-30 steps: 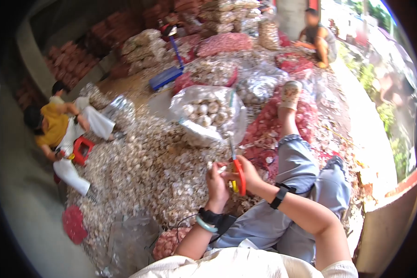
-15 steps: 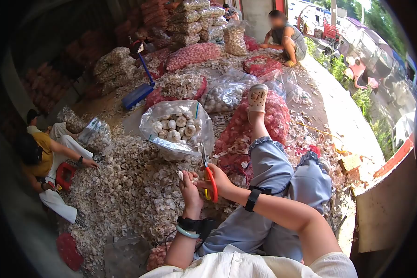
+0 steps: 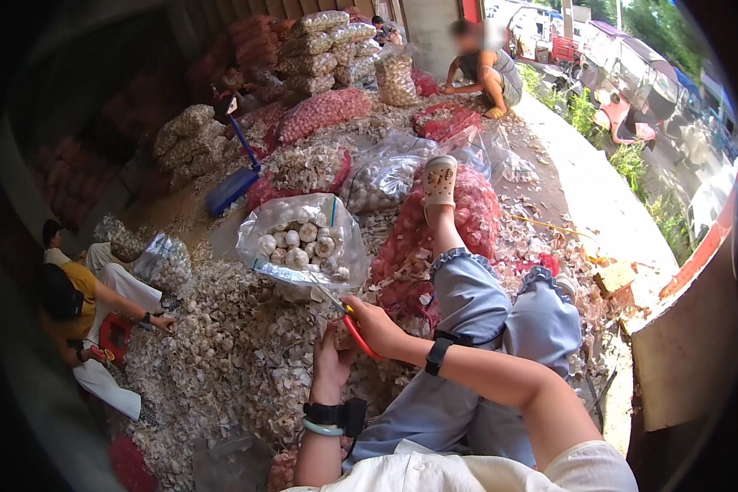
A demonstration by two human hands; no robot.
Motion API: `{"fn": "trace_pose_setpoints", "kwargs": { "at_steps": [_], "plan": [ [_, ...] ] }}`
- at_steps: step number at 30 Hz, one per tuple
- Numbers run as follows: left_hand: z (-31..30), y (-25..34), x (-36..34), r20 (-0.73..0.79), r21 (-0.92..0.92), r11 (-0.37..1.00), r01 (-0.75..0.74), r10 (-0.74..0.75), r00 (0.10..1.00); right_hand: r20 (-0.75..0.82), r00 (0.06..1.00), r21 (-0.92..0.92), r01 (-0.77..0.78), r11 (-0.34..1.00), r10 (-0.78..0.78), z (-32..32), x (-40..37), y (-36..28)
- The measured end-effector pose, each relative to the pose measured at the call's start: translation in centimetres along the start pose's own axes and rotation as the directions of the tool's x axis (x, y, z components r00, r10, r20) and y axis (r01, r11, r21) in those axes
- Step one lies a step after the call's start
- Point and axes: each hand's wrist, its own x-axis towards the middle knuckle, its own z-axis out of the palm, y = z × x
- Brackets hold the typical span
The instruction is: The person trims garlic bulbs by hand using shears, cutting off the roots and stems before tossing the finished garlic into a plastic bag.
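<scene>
**Inspector:** How is the right hand [image 3: 377,325] set?

**Technician:** Its fingers are closed through the red handles of a pair of scissors [image 3: 352,326]; the blades are pointed up and to the left, towards the clear bag of garlic bulbs [image 3: 299,239]; whether the blades are parted cannot be told.

**Inspector:** And the left hand [image 3: 333,354]?

**Technician:** It is raised just beside the right hand; its fingers are curled narrowly round a small item [image 3: 337,331] held directly under the scissors; the item is mostly hidden and cannot be identified.

**Inspector:** Where are the scissors located relative to the surroundings?

**Technician:** They are held above a heap of garlic skins [image 3: 221,344], near the lower edge of the clear bag; a red mesh sack [image 3: 474,215] is seen to the right, and a shoe [image 3: 439,179] of the outstretched leg is rested on it.

**Inspector:** What else is recorded?

**Technician:** A blue scoop [image 3: 232,187] is laid beyond the bag; a seated person in yellow [image 3: 74,299] is placed at the left edge of the heap; another person [image 3: 485,72] is crouched well apart, at the far end.
</scene>
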Motion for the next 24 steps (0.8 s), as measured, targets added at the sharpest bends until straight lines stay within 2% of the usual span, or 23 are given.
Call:
{"fn": "trace_pose_setpoints", "kwargs": {
  "at_steps": [1, 2, 3, 5, 6, 8, 10, 12, 14, 15, 16, 18, 20, 21, 22, 24],
  "plan": [
    [-0.5, 0.0, 0.2, -0.054, -0.030, 0.999, 0.032, -0.034, 0.998, 0.028, 0.997, 0.035, -0.068, 0.997, 0.067, -0.1, -0.1, -0.2],
    [-0.8, -0.2, 0.3, -0.108, -0.062, 0.996, 0.064, -0.070, 0.992, 0.025, 0.997, 0.033, -0.070, 0.997, 0.069, 0.0, -0.1, -0.1],
    [-0.4, -0.3, 0.2, -0.153, 0.000, 0.999, 0.040, -0.039, 0.987, -0.002, 1.000, 0.023, -0.019, 1.000, 0.019, -0.1, -0.1, -0.2],
    [-0.6, -0.5, 0.6, -0.152, -0.015, 1.000, 0.007, -0.009, 0.988, -0.101, 0.993, 0.008, 0.057, 0.998, -0.056, 0.1, -0.3, -0.5],
    [-0.9, -0.7, 0.7, -0.156, -0.033, 0.999, -0.030, 0.024, 0.987, -0.095, 0.994, 0.010, 0.052, 0.999, -0.051, 0.2, -0.4, 0.1],
    [-1.4, -0.9, 0.8, -0.186, -0.033, 0.998, -0.057, 0.050, 0.981, 0.016, 0.972, 0.056, -0.233, 0.971, 0.233, 0.5, -0.3, 0.3],
    [-1.9, -0.9, 0.9, -0.201, -0.015, 0.993, -0.116, 0.110, 0.973, 0.041, 0.944, 0.177, -0.331, 0.927, 0.329, 0.6, -0.8, 0.2],
    [0.4, -0.4, 0.1, -0.278, -0.082, 0.984, -0.156, 0.128, 0.952, 0.050, 0.949, 0.284, -0.313, 0.906, 0.312, 1.2, -0.9, 1.2],
    [-0.6, -1.2, 0.2, -0.286, -0.116, 0.971, -0.209, 0.169, 0.943, 0.117, 0.938, 0.257, -0.346, 0.902, 0.327, 0.6, -0.6, 0.4],
    [-0.9, -1.2, 0.3, -0.270, -0.143, 0.974, -0.174, 0.131, 0.954, 0.140, 0.943, 0.266, -0.328, 0.906, 0.301, 0.5, -0.6, 0.6],
    [0.1, -1.0, -0.2, -0.337, -0.200, 0.957, -0.211, 0.135, 0.932, 0.136, 0.943, 0.280, -0.331, 0.901, 0.304, 0.5, -0.6, 0.0],
    [0.3, -1.4, -0.2, -0.461, -0.143, 0.960, -0.241, 0.150, 0.874, 0.148, 0.966, 0.270, -0.246, 0.931, 0.212, 0.5, -0.7, 0.0],
    [-0.4, -1.8, -0.3, -0.468, -0.166, 0.961, -0.219, 0.119, 0.876, 0.195, 0.954, 0.303, -0.281, 0.910, 0.230, 0.8, -1.0, 0.3],
    [-2.3, -2.8, 0.3, -0.379, -0.174, 0.962, -0.209, 0.130, 0.916, 0.206, 0.947, 0.352, -0.306, 0.885, 0.246, 1.1, -1.0, 1.0],
    [-1.8, -2.3, 0.0, -0.346, -0.124, 0.974, -0.188, 0.135, 0.929, 0.182, 0.946, 0.343, -0.317, 0.884, 0.269, 1.1, -1.0, 0.7],
    [-1.9, -2.4, 0.1, -0.319, -0.192, 0.968, -0.162, 0.094, 0.943, 0.162, 0.948, 0.390, -0.317, 0.865, 0.275, 1.4, -0.9, 1.5]
  ]
}}
